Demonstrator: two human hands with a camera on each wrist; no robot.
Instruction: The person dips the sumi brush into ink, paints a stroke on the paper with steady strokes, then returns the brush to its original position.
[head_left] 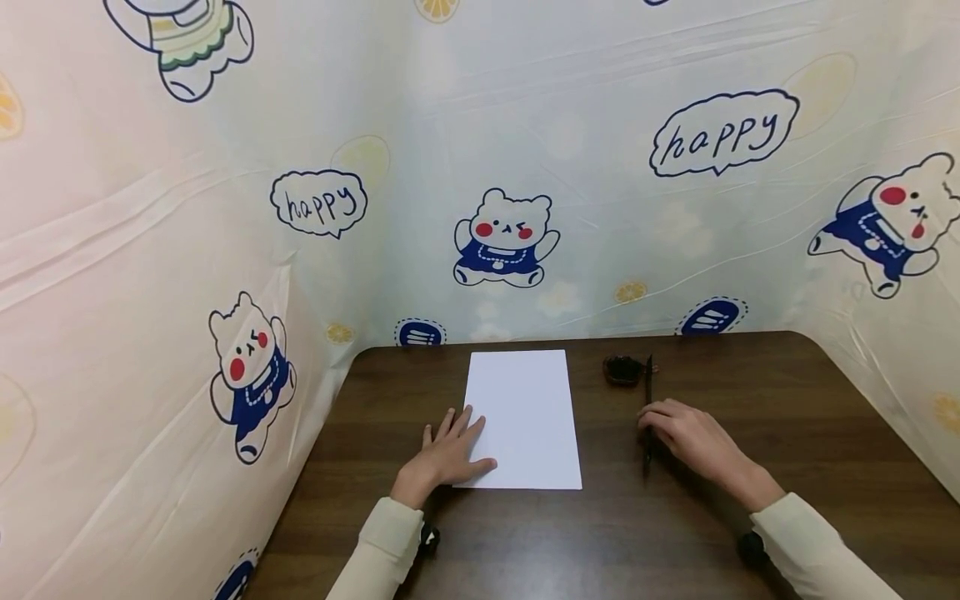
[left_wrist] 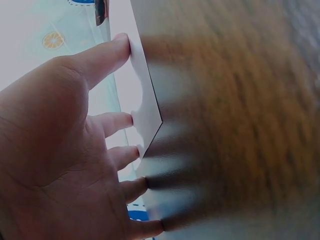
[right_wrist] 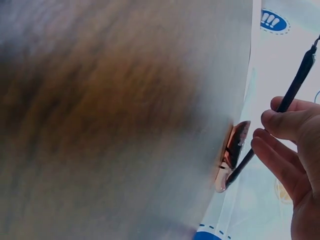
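A white sheet of paper [head_left: 523, 417] lies on the table, and my left hand [head_left: 446, 458] rests spread over its lower left part. In the left wrist view the thumb [left_wrist: 107, 57] and two fingers touch the paper, while the other fingertips come down past its edge. My right hand [head_left: 693, 442] pinches a slim dark writing brush [head_left: 648, 387] between thumb and fingers, right of the paper. A small loop [right_wrist: 317, 41] shows at the brush's near end. Its far end overlaps a clear piece beside a small dark ink dish [head_left: 622, 371].
The dark wooden table [head_left: 525, 542] has rounded far corners. A pale printed curtain [head_left: 510, 125] with bears and "happy" bubbles surrounds its back and sides. Dark wrist cameras [head_left: 752, 550] sit below both sleeves.
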